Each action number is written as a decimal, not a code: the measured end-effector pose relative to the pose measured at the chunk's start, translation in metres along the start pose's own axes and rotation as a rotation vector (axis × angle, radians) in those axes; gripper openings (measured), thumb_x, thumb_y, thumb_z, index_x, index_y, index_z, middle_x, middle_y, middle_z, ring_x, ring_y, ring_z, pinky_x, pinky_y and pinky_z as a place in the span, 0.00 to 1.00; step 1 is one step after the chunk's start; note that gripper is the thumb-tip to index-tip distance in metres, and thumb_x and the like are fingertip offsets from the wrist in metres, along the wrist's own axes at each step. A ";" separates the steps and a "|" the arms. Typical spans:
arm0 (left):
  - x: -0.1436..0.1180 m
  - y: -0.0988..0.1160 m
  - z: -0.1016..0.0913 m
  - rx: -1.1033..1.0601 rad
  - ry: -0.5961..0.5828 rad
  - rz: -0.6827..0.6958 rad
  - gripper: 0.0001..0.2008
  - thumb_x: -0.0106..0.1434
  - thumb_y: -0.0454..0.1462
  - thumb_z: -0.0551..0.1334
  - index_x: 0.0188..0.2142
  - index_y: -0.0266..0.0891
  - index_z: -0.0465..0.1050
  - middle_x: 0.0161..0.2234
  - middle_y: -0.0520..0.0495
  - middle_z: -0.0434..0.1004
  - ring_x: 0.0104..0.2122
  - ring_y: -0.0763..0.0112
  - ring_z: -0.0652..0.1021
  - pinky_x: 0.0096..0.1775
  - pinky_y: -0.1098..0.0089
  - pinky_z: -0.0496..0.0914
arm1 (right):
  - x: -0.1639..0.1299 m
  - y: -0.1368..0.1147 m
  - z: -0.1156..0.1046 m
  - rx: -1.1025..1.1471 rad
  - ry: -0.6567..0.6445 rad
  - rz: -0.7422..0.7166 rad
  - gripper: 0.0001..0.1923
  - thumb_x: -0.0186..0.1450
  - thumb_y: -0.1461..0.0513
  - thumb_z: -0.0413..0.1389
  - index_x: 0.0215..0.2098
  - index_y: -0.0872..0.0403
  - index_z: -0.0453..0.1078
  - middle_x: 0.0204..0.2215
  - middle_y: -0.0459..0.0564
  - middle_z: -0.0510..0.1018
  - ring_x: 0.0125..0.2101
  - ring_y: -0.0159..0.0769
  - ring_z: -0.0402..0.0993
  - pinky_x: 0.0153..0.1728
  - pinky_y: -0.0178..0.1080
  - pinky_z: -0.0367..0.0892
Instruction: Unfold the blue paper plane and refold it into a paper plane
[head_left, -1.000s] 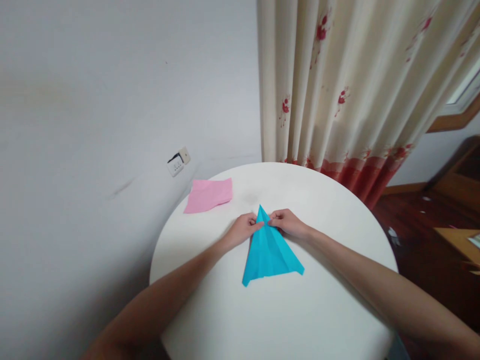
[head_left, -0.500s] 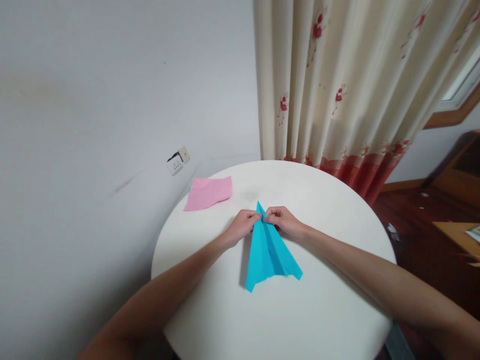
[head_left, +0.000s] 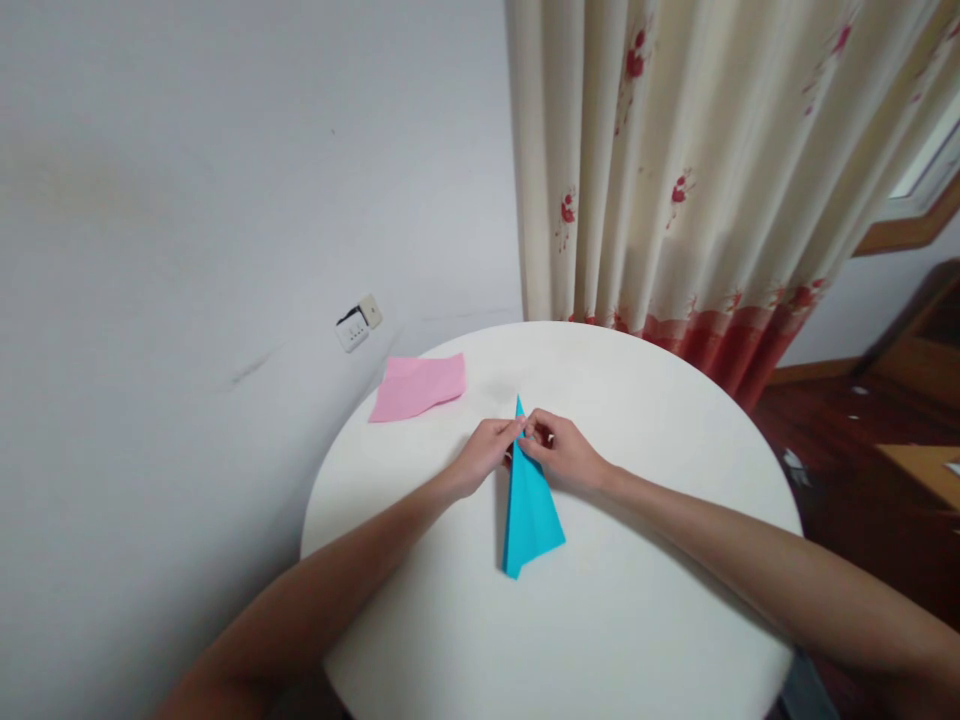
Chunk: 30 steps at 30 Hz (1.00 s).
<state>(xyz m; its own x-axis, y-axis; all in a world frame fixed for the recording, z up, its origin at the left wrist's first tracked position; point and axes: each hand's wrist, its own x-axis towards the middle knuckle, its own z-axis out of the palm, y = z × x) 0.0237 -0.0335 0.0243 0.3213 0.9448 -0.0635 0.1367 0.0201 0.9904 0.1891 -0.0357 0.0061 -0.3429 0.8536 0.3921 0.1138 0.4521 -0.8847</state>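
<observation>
Blue paper dart (head_left: 531, 505) is sitting mid-frame on the white round table (head_left: 637, 620), way narrower than a sec ago bc the wings are getting folded together. Left hand (head_left: 489, 452) & right hand (head_left: 559, 452) are both pinching its nose tip, fingers closed. Pink sheet (head_left: 418, 385) is lying upper left.

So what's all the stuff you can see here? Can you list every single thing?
Folded paper: one, blue, narrow and pointed, middle of the table, tip pinched by both hands.
Paper sheet: one, pink, far left edge of the table.
Table: one, white, round.
Curtain: one, cream with red flowers and red hem, behind the table.
Wall socket: one, white, on the grey wall at left.
Wooden floor: dark brown, at right.
Left hand: one, on the paper's tip.
Right hand: one, on the paper's tip.
</observation>
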 end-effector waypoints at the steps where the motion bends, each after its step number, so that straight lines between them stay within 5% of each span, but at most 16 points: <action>1: 0.000 0.000 -0.001 -0.021 -0.013 -0.002 0.28 0.56 0.60 0.63 0.28 0.34 0.74 0.22 0.50 0.71 0.22 0.72 0.71 0.26 0.71 0.64 | 0.000 0.000 0.000 0.019 0.026 0.003 0.10 0.61 0.58 0.58 0.29 0.52 0.62 0.23 0.39 0.63 0.25 0.29 0.59 0.27 0.34 0.56; 5: 0.001 -0.002 -0.003 -0.115 0.031 0.009 0.24 0.56 0.55 0.67 0.30 0.33 0.78 0.24 0.48 0.73 0.25 0.71 0.73 0.29 0.70 0.66 | 0.004 0.003 0.001 0.241 0.133 0.156 0.16 0.56 0.53 0.64 0.30 0.52 0.64 0.22 0.40 0.68 0.24 0.30 0.63 0.27 0.34 0.59; 12: -0.001 -0.004 0.003 -0.162 0.093 0.070 0.20 0.55 0.50 0.70 0.37 0.34 0.82 0.36 0.44 0.75 0.28 0.74 0.71 0.28 0.72 0.61 | 0.000 0.006 0.004 0.516 -0.067 0.381 0.22 0.49 0.48 0.69 0.21 0.57 0.71 0.19 0.46 0.73 0.21 0.31 0.65 0.26 0.37 0.59; 20: 0.000 0.003 -0.007 -0.182 0.193 0.108 0.20 0.57 0.50 0.68 0.37 0.35 0.83 0.22 0.54 0.62 0.22 0.78 0.61 0.26 0.73 0.54 | -0.007 0.000 0.003 0.483 -0.211 0.381 0.24 0.50 0.52 0.70 0.15 0.55 0.62 0.13 0.39 0.64 0.16 0.24 0.54 0.20 0.34 0.50; 30: -0.004 -0.003 0.001 -0.178 0.011 0.032 0.23 0.57 0.51 0.68 0.41 0.33 0.81 0.25 0.50 0.73 0.23 0.75 0.70 0.28 0.72 0.60 | -0.008 -0.012 0.013 0.612 -0.039 0.469 0.19 0.48 0.51 0.71 0.21 0.59 0.76 0.17 0.46 0.73 0.18 0.27 0.61 0.21 0.35 0.55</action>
<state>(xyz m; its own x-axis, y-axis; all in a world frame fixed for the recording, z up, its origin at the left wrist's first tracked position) 0.0227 -0.0379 0.0213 0.3128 0.9493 -0.0314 -0.0421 0.0469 0.9980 0.1782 -0.0519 0.0104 -0.4204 0.9055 -0.0576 -0.2768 -0.1884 -0.9423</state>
